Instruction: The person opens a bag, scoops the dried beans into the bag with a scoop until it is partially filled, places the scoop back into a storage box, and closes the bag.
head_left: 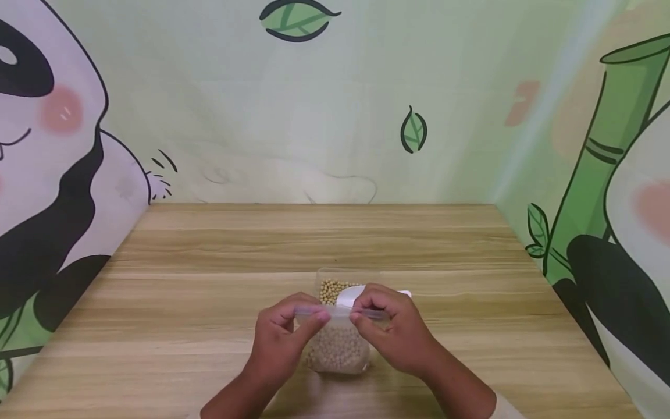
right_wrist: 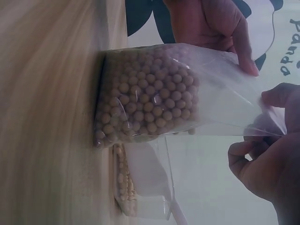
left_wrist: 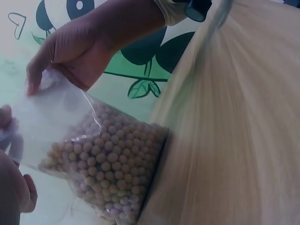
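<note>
A clear plastic bag of round tan beans, which look like soybeans, stands upright on the table. My left hand pinches one side of its top edge between thumb and fingers. At the other side of that edge, my right hand pinches the plastic the same way. The beans fill the lower part, with bare plastic above them. Just behind the bag is a clear box holding similar beans. A white scoop lies in the box, partly hidden by my right hand.
The wood-grain table spreads out on both sides of the bag. Behind it rises a pale green wall printed with leaves. Panda pictures cover the side panels.
</note>
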Demonstrator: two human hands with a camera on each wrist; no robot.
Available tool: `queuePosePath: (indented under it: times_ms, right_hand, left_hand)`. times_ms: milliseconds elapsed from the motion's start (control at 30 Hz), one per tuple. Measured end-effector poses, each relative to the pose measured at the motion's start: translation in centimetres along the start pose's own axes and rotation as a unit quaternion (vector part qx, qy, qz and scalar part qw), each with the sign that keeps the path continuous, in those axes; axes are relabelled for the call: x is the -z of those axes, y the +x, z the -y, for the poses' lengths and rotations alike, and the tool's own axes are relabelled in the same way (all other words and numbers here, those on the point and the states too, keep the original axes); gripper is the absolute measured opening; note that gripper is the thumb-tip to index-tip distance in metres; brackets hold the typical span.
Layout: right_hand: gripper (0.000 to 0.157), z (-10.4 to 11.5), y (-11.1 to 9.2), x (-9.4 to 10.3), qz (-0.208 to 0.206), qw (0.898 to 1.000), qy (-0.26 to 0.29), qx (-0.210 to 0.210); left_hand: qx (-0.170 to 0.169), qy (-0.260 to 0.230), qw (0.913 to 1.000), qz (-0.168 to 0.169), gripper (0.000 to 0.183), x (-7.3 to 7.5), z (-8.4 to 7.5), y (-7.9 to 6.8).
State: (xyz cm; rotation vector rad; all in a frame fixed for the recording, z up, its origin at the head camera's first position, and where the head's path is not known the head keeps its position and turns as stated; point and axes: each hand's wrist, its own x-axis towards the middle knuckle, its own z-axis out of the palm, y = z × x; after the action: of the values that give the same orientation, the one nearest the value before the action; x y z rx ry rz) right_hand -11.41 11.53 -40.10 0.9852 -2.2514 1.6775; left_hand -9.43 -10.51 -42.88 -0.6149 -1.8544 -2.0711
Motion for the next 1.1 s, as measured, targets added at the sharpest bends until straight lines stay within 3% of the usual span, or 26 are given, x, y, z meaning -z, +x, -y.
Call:
queuePosePath:
  times_ms: [200,367,467,633,900,1100]
  right_hand:
    - [0.01,0.1,0.1,-0.2,-0.007,0.998,0.054,-0.034]
    - [0.01,0.3,0.4,-0.4,0.006,0.998,0.061,-0.024]
    - [0.014,0.3,0.4,-0.6,0.011,0.999,0.035,-0.019]
    - [0.018,0.1,0.5,-1.1,0.007,1.0,0.004,0.002]
    - [0.015,0.1,0.1,0.2,-0.007,1.0,0.008,-0.007]
    - [0.018,0.0,0.0,1.2,-0.006,0.999,-0.02,0.027]
  left_hand:
    - [0.092,-0.04,0.9949,-0.001,0.022,-0.3,-0.3,0.1]
    - [0.146,-0.034,0.9874,-0.051,0.025,-1.0,-1.0,0.2]
    - [0.144,-0.012,0.9871,-0.071,0.024,-1.2,-1.3,0.2]
    - [0.119,0.008,0.9902,-0.072,0.025,-1.2,-1.5,0.0]
    - [0.15,0.001,0.9877,-0.043,0.033,0.0,-0.8,-0.3]
    - [0.094,0.017,0.9948,-0.036,0.014,0.9,-0.5,-0.5]
